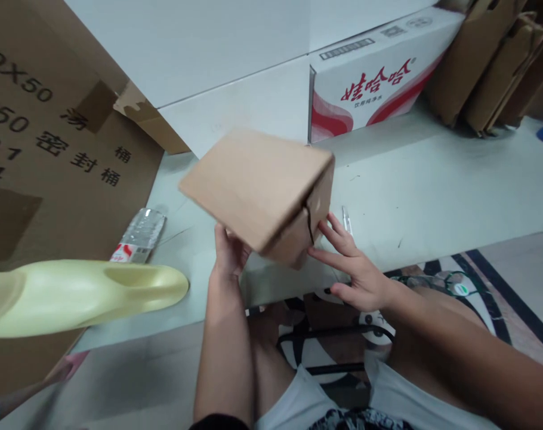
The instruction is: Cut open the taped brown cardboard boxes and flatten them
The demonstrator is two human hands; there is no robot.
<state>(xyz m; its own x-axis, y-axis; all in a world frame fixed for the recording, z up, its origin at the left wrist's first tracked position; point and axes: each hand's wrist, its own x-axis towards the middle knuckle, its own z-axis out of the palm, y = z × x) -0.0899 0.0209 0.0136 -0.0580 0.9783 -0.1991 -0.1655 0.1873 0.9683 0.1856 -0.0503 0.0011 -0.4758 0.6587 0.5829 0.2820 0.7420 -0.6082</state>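
Note:
A small brown cardboard box (258, 185) is held tilted above the pale tabletop, slightly blurred. A dark gap runs along the flaps at its right end. My left hand (230, 252) grips the box at its lower left, its fingers partly hidden behind it. At the flapped end, my right hand (358, 269) has its fingers spread, and the fingertips touch the cardboard. On the table just beyond that hand lies a small, thin, clear-and-white item (346, 220) whose kind I cannot make out.
A big printed carton (52, 137) stands at the left, with a clear plastic bottle (141, 233) beside it. Nearer is a smooth pale-yellow object (96, 292). White boxes (235, 89), a red-and-white carton (379, 89) and folded cardboard (490, 71) line the table's (432, 185) back.

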